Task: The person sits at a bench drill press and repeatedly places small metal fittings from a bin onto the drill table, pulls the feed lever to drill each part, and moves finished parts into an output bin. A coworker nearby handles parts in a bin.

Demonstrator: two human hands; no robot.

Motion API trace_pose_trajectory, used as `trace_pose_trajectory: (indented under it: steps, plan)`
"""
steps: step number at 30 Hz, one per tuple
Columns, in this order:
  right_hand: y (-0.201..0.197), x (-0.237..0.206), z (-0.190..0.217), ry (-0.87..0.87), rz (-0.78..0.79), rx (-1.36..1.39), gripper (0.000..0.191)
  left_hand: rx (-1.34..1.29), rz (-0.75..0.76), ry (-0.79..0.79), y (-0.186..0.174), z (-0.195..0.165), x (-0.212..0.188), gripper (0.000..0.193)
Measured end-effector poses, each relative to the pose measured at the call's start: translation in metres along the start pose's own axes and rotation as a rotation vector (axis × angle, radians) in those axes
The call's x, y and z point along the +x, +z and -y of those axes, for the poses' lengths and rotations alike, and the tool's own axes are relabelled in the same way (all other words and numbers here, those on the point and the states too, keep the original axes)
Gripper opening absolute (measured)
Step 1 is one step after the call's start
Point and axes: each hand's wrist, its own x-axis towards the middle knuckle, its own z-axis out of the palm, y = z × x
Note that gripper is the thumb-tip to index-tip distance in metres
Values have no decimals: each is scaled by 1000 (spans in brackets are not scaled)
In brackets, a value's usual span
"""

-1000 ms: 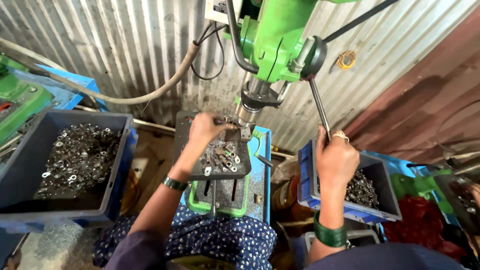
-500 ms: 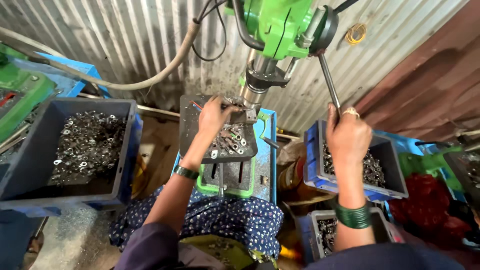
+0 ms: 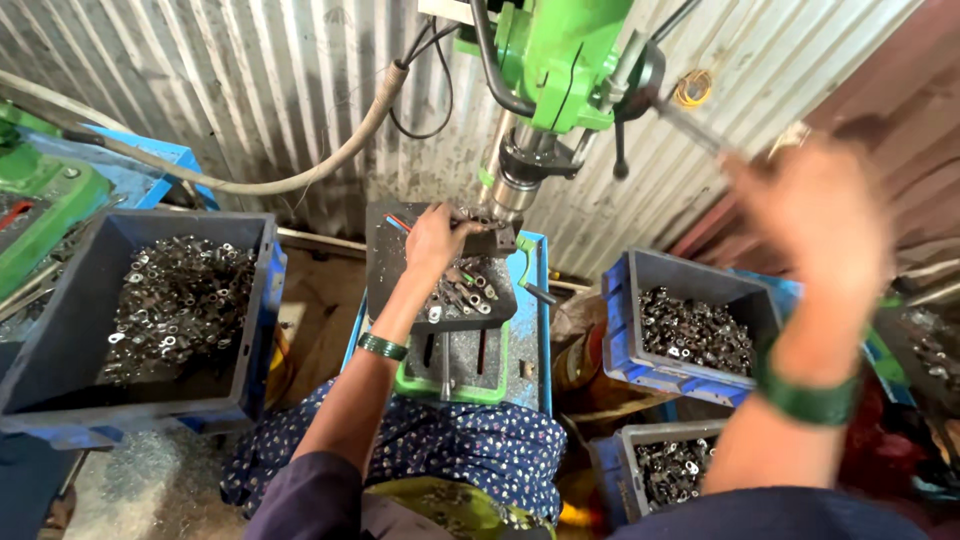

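Observation:
A green drill press (image 3: pixel 560 60) stands in front of me, its spindle (image 3: pixel 515 185) lowered over a dark work table (image 3: pixel 395 290). My left hand (image 3: pixel 435 240) reaches onto that table and pinches a small metal part against the fixture right under the spindle. Several loose metal fittings (image 3: pixel 470 295) lie just beside its fingers. My right hand (image 3: pixel 810 210) is raised at the right and heavily blurred. It is closed around the end of the steel feed lever (image 3: pixel 690 120). Each wrist wears a green bangle.
A large blue-grey bin (image 3: pixel 255 300) of metal fittings sits at the left. A blue bin (image 3: pixel 625 320) with more fittings stands at the right, above a grey bin (image 3: pixel 610 470) by my knee. A hose (image 3: pixel 330 160) hangs across the corrugated wall. Another green machine (image 3: pixel 40 200) is at far left.
My right hand has swung the feed lever upward and to the right, and is now blurred by motion. My left hand has stayed at the fixture under the spindle. The view has shifted slightly.

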Motion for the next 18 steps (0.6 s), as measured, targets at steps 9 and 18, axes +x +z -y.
trace_pose_trajectory:
  steps: [9, 18]
  plan:
    - [114, -76, 85, 50, -563, 134, 38, -13, 15, 44, 4, 11, 2, 38]
    - [85, -74, 61, 7, -364, 102, 51, 17, 19, 41, 9, 8, 4, 40]
